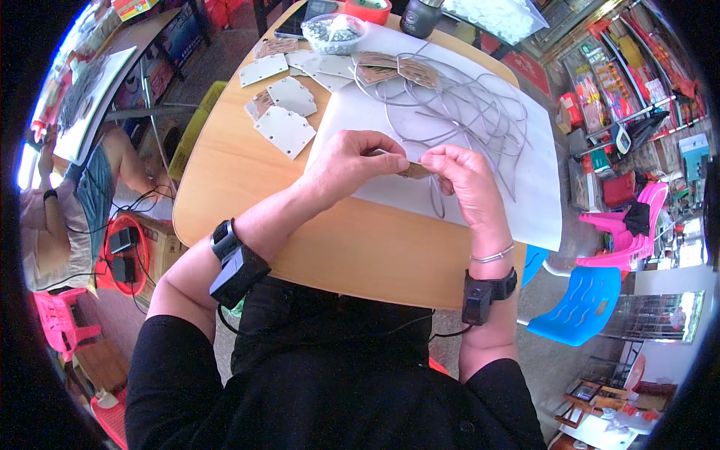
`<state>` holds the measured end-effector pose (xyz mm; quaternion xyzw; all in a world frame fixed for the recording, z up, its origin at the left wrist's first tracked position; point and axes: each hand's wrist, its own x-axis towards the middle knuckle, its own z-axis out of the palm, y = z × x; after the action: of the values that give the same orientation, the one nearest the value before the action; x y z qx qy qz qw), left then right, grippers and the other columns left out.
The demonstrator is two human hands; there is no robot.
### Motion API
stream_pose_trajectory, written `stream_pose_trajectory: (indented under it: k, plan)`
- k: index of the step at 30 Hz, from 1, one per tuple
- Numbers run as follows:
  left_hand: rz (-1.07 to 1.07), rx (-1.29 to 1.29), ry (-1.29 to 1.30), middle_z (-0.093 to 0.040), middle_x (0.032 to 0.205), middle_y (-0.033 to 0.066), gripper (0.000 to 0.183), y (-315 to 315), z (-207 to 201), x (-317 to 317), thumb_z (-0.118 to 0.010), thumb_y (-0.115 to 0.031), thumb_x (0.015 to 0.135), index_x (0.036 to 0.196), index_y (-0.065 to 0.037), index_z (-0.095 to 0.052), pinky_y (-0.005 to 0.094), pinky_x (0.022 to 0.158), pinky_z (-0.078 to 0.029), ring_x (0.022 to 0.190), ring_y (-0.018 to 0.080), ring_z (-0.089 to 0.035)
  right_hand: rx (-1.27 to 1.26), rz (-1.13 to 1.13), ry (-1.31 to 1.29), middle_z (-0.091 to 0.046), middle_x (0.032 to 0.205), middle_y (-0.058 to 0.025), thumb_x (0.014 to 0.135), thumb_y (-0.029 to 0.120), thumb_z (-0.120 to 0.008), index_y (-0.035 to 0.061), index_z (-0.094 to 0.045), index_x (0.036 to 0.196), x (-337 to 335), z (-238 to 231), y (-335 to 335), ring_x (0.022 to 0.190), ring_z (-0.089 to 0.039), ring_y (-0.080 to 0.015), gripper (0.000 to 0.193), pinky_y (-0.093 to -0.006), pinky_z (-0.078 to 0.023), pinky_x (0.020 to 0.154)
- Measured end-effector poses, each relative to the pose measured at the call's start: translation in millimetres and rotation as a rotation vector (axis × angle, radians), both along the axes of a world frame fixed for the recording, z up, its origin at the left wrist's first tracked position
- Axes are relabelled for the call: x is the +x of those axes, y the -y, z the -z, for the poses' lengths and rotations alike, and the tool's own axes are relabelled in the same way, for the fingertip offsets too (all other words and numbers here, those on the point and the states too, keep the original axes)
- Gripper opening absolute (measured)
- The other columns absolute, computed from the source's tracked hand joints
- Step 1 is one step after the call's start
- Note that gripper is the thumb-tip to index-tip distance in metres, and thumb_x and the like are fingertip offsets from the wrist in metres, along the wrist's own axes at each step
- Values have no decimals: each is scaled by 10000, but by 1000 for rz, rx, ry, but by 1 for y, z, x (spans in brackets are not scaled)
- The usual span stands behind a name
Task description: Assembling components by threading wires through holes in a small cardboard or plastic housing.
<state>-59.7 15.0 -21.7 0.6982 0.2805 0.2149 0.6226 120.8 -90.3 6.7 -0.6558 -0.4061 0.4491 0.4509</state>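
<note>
Between my two hands, above the white sheet, is a small brown flat plate, seen nearly edge-on (415, 171). My left hand (352, 161) pinches its left end between thumb and fingers. At the other end, the closed fingertips of my right hand (469, 180) grip it too. Thin grey cable (484, 112) lies in loose loops just beyond my hands. One loop drops close behind the plate; whether it is joined to it I cannot tell. White plates with small holes (285, 131) lie to the left, and brown-faced plates (418, 73) rest at the far side under some cable.
A white sheet (525, 214) covers much of the wooden table (232, 172). At its far edge stand a clear bowl of small grey pieces (334, 34), a red tape roll (367, 10) and a dark bottle (421, 16). A blue chair (577, 307) is at right; another person sits at left.
</note>
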Motion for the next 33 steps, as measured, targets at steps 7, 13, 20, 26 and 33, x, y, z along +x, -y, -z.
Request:
stream_pose_trajectory:
  k: [7, 13, 20, 26, 33]
  plan:
    - [48, -11, -14, -646, 883, 11, 276, 0, 5, 0, -662, -157, 804, 1032, -1, -652, 223, 737, -421, 809, 64, -530, 216, 65, 444, -623, 729, -72, 875, 216, -595, 4, -655, 863, -7, 17, -4, 683, -580, -144, 221, -291, -446, 613]
    - [10, -305, 76, -658, 944, 65, 290, 1, -7, -1, -565, -125, 817, 1061, 13, -642, 249, 822, -436, 893, 127, -566, 357, 87, 714, -609, 823, -134, 893, 220, -567, 11, -600, 837, -19, 15, -7, 737, -603, -311, 219, -381, -468, 651]
    - [76, -505, 173, -642, 999, 135, 317, -6, -12, -4, -498, -98, 812, 1038, 88, -617, 290, 878, -464, 944, 193, -601, 426, 42, 680, -603, 807, -135, 896, 234, -564, 17, -599, 838, -28, 11, -6, 726, -599, -302, 228, -368, -463, 635]
    - [66, -683, 324, -615, 965, 177, 279, -10, 6, -5, -498, -67, 825, 1004, 123, -597, 307, 835, -471, 881, 232, -590, 298, 139, 252, -602, 761, 0, 885, 92, -530, 7, -635, 969, -28, -10, 2, 661, -520, -77, 159, -236, -420, 599]
    - [-26, -920, 401, -561, 1136, 201, 333, -18, 6, -3, -431, -23, 850, 1139, 120, -514, 371, 923, -463, 1068, 287, -544, 339, 139, 140, -628, 822, -43, 879, 30, -532, -33, -616, 969, -59, -82, 48, 719, -558, -77, 138, -211, -449, 679]
